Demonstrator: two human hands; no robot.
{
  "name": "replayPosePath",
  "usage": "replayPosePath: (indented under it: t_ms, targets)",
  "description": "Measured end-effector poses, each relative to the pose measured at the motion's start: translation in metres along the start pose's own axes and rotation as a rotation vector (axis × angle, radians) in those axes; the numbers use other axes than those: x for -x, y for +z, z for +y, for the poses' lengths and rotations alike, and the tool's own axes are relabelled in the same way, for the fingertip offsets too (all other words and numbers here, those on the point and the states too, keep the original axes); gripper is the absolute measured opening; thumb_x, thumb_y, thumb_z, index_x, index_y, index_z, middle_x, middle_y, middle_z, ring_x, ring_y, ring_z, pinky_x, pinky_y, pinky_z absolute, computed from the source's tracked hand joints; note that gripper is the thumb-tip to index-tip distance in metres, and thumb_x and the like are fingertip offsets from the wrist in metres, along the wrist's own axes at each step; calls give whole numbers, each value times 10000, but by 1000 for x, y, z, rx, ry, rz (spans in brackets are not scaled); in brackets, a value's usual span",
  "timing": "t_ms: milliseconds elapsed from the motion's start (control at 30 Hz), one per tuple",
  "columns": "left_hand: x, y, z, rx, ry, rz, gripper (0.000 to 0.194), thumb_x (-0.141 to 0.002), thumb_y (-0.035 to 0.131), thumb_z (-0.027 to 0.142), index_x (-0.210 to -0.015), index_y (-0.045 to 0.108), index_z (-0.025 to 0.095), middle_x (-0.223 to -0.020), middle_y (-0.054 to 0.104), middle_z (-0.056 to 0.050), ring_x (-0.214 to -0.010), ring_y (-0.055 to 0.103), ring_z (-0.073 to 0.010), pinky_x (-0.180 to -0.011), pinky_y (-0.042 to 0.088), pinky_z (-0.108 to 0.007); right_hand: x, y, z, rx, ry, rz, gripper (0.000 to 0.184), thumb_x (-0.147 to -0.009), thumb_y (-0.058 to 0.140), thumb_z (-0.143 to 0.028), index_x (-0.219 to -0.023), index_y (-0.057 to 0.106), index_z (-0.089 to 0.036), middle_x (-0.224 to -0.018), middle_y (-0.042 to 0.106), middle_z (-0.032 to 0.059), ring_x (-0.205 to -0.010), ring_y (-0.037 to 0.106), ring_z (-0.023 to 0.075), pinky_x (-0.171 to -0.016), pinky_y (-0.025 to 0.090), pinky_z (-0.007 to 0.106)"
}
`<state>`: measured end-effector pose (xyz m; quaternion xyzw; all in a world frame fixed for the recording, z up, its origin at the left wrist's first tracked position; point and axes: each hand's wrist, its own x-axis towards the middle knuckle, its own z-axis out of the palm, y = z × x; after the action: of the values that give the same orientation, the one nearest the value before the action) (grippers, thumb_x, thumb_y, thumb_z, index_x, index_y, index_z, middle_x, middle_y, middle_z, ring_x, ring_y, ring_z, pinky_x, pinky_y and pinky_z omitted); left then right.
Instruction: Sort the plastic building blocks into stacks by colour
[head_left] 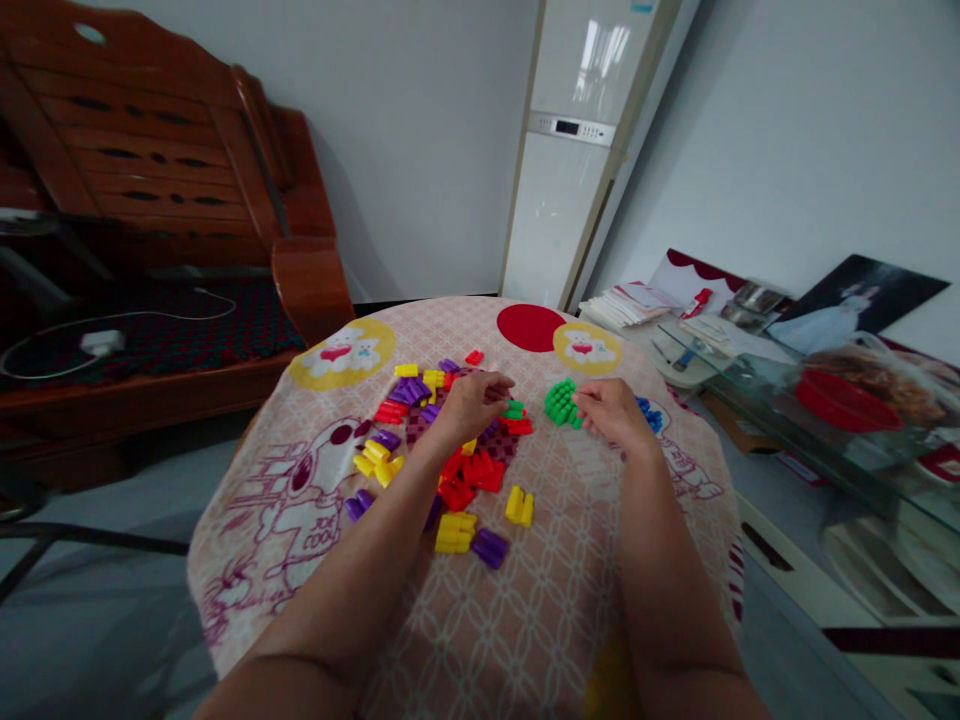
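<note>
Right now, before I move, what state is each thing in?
Left hand: fingers curled at a green piece; grip unclear.
Right hand: fingers bent at the green pile; grip unclear.
Green pile: bunched together.
Blue pieces: grouped, partly hidden by right hand.
Red pieces, yellow pieces, purple pieces: scattered, mixed.
Cloth: spread under the pieces.
Charger: lying on the bench.
Air conditioner: upright; on or off unclear.

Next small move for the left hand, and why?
Probably carry the green piece across to the green pile: it sits at the left hand's fingers among mixed colors, while the pile, all green, is close by, next to the right hand.
</note>
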<state>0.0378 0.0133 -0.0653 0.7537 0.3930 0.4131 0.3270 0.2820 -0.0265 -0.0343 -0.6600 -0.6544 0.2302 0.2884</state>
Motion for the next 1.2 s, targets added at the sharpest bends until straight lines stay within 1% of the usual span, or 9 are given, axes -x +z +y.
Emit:
replayPosePath:
  t_ms: [133,200,300,467,600,833,1000,1067,1200]
  targets:
    - [1,8,5,50,8,19,328,-705,647,98,-1024,708,139,-925,748,-80,-823,712,-184,-778,597,-311,3,14,-17,-258,-92,-263,182,-835,615,-304,-806,696,-144,-662,678,21,-549,621,110,-464,466,166]
    - [1,9,5,69,9,28,325,-715,652,114,-1034,707,140,-938,749,-83,-835,712,-187,-781,597,-315,3,26,-25,-293,-92,-309,155,-828,638,-280,-772,687,-144,-614,661,10,-522,608,95,-456,468,153]
    - [0,10,4,84,12,48,303,-721,657,135,-1018,713,145,-935,751,-82,-839,709,-187,-783,596,-317,0,43,-30,-345,-42,-228,143,-828,649,-241,-722,653,-145,-575,647,5,-482,598,88,-438,467,151]
    - [0,8,5,127,1,101,271,-733,665,181,-996,716,142,-958,752,-84,-836,707,-186,-795,590,-323,-4,55,-28,-578,19,-135,95,-813,671,-234,-839,645,-146,-683,696,25,-559,680,130,-485,535,196]
    - [0,9,6,186,-3,84,263,-737,667,197,-988,715,137,-937,751,-86,-854,709,-192,-818,585,-332,-4,54,-27,-656,-32,-113,260,-790,694,-263,-1022,672,-146,-740,715,23,-603,691,129,-521,553,201]
    - [0,12,5,233,7,61,322,-703,697,207,-1018,708,139,-960,746,-94,-858,706,-200,-791,589,-333,-2,52,-32,-534,-65,-193,186,-730,738,-310,-748,703,-128,-580,662,-4,-435,562,79,-396,443,163]
    - [0,11,6,217,-15,88,304,-719,699,252,-1001,706,137,-948,743,-92,-831,703,-197,-770,587,-328,1,42,-34,-480,-22,-286,177,-732,707,-230,-883,710,-136,-529,641,-19,-433,572,93,-394,431,157]
    - [0,9,6,223,-36,114,295,-742,675,267,-1003,703,131,-919,741,-88,-815,702,-193,-763,586,-328,-1,32,-27,-489,11,-191,246,-740,688,-225,-966,695,-127,-566,657,-9,-450,594,106,-414,458,172]
    - [0,2,6,225,-64,143,302,-760,658,293,-1014,701,135,-897,740,-78,-797,699,-189,-748,584,-323,-9,8,3,-478,74,147,375,-765,625,-251,-1114,643,-115,-616,667,3,-501,641,137,-461,505,205]
